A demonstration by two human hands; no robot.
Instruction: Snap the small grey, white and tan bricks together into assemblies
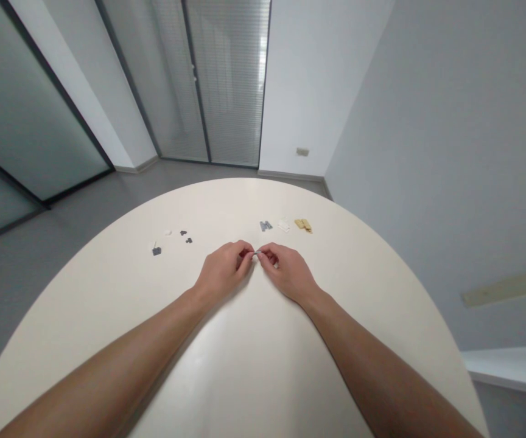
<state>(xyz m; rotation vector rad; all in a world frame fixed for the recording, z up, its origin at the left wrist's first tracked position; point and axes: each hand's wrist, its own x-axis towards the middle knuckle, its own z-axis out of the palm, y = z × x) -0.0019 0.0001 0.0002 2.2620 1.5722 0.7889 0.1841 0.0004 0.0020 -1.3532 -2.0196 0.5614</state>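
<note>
Both my hands meet at the middle of a round cream table (pixel 226 371). My left hand (pixel 224 271) and my right hand (pixel 285 271) pinch one tiny grey piece (pixel 257 252) between their fingertips, a little above the tabletop. The fingers of both hands are curled closed. Just beyond my hands lie a grey piece (pixel 265 225), a white piece (pixel 284 225) and tan pieces (pixel 304 224). To the left lie several small dark grey pieces (pixel 186 236), another dark piece (pixel 156 250) and a small white one (pixel 167 232).
The table's far edge curves off near grey floor (pixel 84 201). Glass partitions with dark frames (pixel 39 109) stand at the left, blinds behind glass doors (pixel 226 79) at the back, and a plain wall (pixel 450 152) at the right.
</note>
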